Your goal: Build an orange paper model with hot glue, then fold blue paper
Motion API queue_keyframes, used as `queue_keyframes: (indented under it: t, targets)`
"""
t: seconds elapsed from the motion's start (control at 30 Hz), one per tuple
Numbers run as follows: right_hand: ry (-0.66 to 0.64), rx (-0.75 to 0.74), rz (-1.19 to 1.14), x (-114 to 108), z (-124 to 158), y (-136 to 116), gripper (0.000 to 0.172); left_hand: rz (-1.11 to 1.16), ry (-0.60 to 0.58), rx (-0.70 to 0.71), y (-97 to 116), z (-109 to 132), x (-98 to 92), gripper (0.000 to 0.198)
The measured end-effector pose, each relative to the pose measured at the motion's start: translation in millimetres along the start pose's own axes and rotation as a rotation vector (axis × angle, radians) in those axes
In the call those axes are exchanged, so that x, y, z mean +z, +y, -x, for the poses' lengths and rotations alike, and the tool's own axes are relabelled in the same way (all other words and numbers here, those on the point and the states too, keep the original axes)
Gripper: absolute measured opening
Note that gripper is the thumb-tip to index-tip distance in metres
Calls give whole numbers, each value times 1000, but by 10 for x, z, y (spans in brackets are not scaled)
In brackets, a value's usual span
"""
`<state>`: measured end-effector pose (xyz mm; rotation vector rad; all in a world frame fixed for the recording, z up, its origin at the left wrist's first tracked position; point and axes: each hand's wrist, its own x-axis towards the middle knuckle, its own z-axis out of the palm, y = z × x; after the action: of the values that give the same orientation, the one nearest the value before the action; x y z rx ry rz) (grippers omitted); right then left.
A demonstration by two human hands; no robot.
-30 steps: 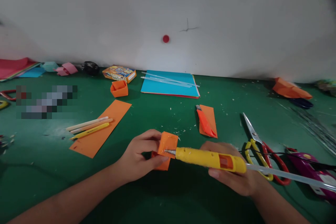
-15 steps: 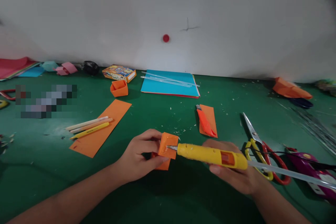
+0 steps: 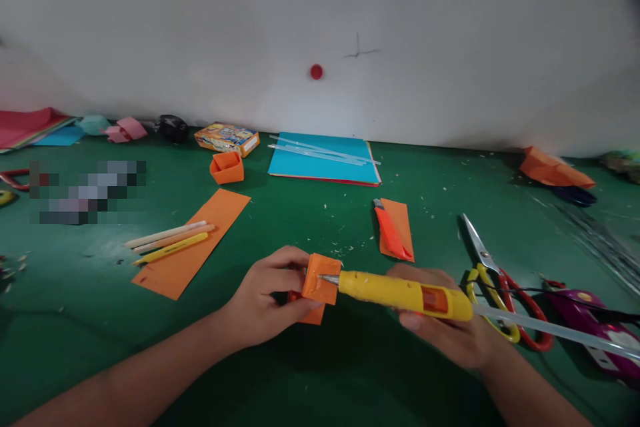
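My left hand pinches a small folded orange paper piece with a square face turned up. Glossy glue shows on that face. In my right hand is a yellow hot glue gun, a clear glue stick trailing from its back end. The metal nozzle points left, over or touching the orange square; which of the two I cannot tell. Part of my right hand's fingers is hidden behind the gun.
Scissors lie right of my right hand, beside a purple tool with a cord. Ahead are an orange cutter, blue sheets bearing glue sticks, and an orange folded shape. Pencils rest on an orange strip at left.
The orange piece has turned very slightly in my left hand. The nozzle has shifted only a little over its face; everything else stays put.
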<state>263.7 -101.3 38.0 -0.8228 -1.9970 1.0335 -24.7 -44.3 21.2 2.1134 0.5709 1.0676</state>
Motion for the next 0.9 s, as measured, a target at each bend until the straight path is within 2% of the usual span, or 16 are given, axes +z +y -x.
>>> queue_keyframes:
  t: [0.3,0.9]
  targets:
    - [26,-5,24,1,-17,-22,22,-33,7,39,7,12,-2,19]
    - [39,-20,86,-7,15,0,18,-24,7,94,19,1,3,19]
